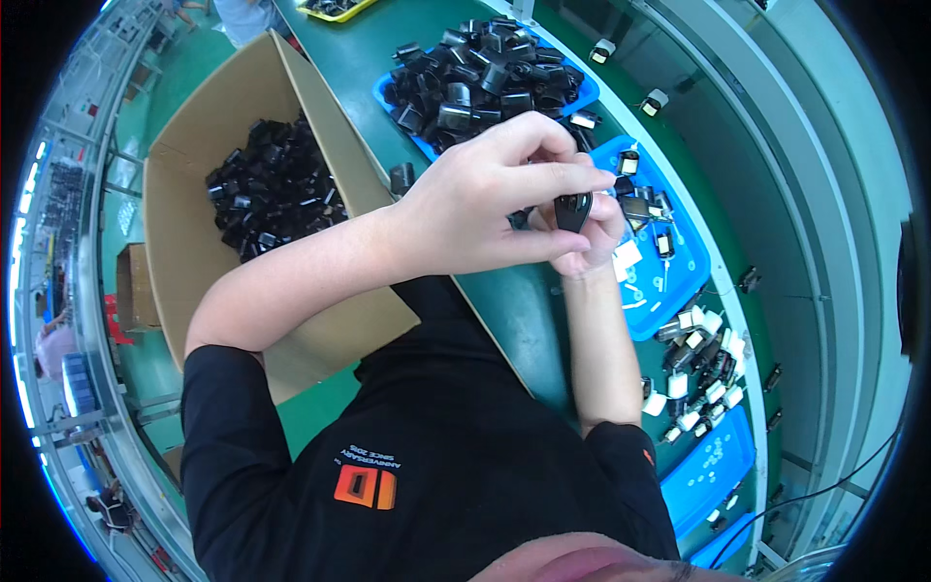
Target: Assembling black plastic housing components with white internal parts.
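Observation:
A small glossy black plastic housing (pixel 573 210) is up in front of me, over the green bench. The thumb and fingers of my left hand (pixel 485 194) pinch it from the left. My right hand (pixel 603 233) closes round it from the other side, its fingers partly hidden behind the left hand and the piece. Beyond my hands, a blue tray (pixel 419 145) is heaped with similar black housings (pixel 475 82). Right of my right hand lies another blue tray (pixel 690 254) with black-and-white parts and small white pieces. One loose black housing (pixel 401 177) stands beside my left wrist.
At my left, a tall open cardboard box (pixel 184 184) holds many black housings (pixel 276 184), its wall close to my left forearm. Black and white assemblies (pixel 703 364) lie piled near my right elbow. Another blue tray (pixel 708 470) sits nearer me. A pale rail borders the bench's right side.

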`<state>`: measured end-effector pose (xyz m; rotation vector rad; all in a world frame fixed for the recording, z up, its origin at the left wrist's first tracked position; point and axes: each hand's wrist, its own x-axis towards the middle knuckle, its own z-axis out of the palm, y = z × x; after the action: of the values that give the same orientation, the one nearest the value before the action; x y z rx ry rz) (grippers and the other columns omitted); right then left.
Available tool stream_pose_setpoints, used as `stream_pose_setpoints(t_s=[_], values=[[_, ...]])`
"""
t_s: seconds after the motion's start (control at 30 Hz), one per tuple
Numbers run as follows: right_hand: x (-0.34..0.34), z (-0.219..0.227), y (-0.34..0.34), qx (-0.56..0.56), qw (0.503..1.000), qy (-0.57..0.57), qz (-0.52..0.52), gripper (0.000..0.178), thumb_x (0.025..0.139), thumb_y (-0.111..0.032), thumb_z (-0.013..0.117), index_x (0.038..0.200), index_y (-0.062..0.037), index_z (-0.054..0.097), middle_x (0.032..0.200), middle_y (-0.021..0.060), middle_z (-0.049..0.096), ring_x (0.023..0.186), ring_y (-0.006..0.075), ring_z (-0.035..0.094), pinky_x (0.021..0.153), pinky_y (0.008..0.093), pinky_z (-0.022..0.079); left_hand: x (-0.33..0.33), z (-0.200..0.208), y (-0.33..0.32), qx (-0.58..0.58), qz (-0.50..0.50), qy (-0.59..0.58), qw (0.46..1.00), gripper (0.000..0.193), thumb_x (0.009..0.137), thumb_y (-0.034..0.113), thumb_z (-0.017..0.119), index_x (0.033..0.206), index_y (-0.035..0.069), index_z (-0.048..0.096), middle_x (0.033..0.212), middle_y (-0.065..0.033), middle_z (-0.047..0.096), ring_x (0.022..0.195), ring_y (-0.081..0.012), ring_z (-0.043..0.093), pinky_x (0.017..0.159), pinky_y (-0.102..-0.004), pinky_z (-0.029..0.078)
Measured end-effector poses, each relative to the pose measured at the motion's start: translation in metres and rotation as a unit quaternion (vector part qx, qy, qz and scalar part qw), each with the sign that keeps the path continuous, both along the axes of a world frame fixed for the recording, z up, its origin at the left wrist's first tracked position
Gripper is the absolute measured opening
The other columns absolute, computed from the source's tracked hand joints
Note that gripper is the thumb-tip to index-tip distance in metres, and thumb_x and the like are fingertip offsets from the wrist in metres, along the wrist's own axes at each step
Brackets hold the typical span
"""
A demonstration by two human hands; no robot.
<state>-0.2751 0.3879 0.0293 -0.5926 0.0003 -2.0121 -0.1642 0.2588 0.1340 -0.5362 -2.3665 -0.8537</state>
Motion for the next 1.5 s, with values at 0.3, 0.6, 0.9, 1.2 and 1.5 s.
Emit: stream_pose_setpoints(t_s=[0.3, 0.6, 0.9, 1.2, 1.5], values=[[0.027, 0.007, -0.004, 0.129, 0.979, -0.156, -0.018, 0.026, 0.074, -0.023, 0.067, 0.095, -0.0137, 0.054, 0.084, 0.0044, 0.059, 0.065, 0.015, 0.06, 0.051, 0.0236, 0.047, 0.001, -0.009, 0.007, 0.002, 0.017, 0.053, 0.998, 0.04, 0.077, 0.025, 0.076, 0.112, 0.006, 0.067, 0.095, -0.0052, 0.069, 0.082, -0.021, 0.065, 0.07, -0.0306, 0.055], [0.016, -0.015, -0.008, 0.066, 0.998, -0.006, -0.021, 0.038, 0.077, -0.038, 0.076, 0.096, -0.0128, 0.055, 0.086, 0.0055, 0.06, 0.069, 0.0151, 0.061, 0.051, 0.0246, 0.046, 0.002, -0.016, 0.008, -0.005, 0.008, 0.087, 0.996, 0.046, 0.078, 0.029, 0.077, 0.115, 0.004, 0.065, 0.088, -0.0103, 0.068, 0.077, -0.0234, 0.066, 0.068, -0.0318, 0.054], [0.015, 0.001, -0.012, 0.013, 1.0, 0.005, -0.018, 0.045, 0.076, -0.036, 0.07, 0.109, -0.0112, 0.053, 0.096, 0.0087, 0.06, 0.079, 0.0198, 0.063, 0.066, 0.0295, 0.053, 0.002, -0.011, -0.004, -0.011, 0.001, 0.054, 0.998, 0.049, 0.075, 0.027, 0.079, 0.117, 0.004, 0.065, 0.09, -0.009, 0.068, 0.08, -0.0236, 0.065, 0.072, -0.0328, 0.053], [-0.002, 0.043, 0.015, 0.263, 0.815, 0.424, -0.294, 0.072, 0.072, -0.029, 0.074, 0.129, 0.0055, 0.049, 0.124, 0.0113, 0.055, 0.114, 0.0182, 0.051, 0.096, 0.032, 0.04, -0.002, -0.012, -0.023, -0.075, 0.022, 0.083, 0.994, 0.052, 0.071, 0.016, 0.081, 0.12, 0.006, 0.064, 0.104, -0.0052, 0.067, 0.093, -0.0229, 0.062, 0.08, -0.033, 0.048], [0.011, 0.033, 0.005, 0.188, 0.956, 0.144, -0.175, 0.078, 0.073, -0.024, 0.076, 0.135, 0.0083, 0.041, 0.12, 0.0177, 0.058, 0.103, 0.0241, 0.06, 0.094, 0.0359, 0.047, -0.003, -0.019, -0.016, 0.118, 0.054, -0.234, 0.963, 0.105, 0.076, 0.051, 0.075, 0.143, -0.008, 0.02, 0.137, -0.0253, 0.032, 0.133, -0.0331, 0.032, 0.11, -0.0409, 0.028]])
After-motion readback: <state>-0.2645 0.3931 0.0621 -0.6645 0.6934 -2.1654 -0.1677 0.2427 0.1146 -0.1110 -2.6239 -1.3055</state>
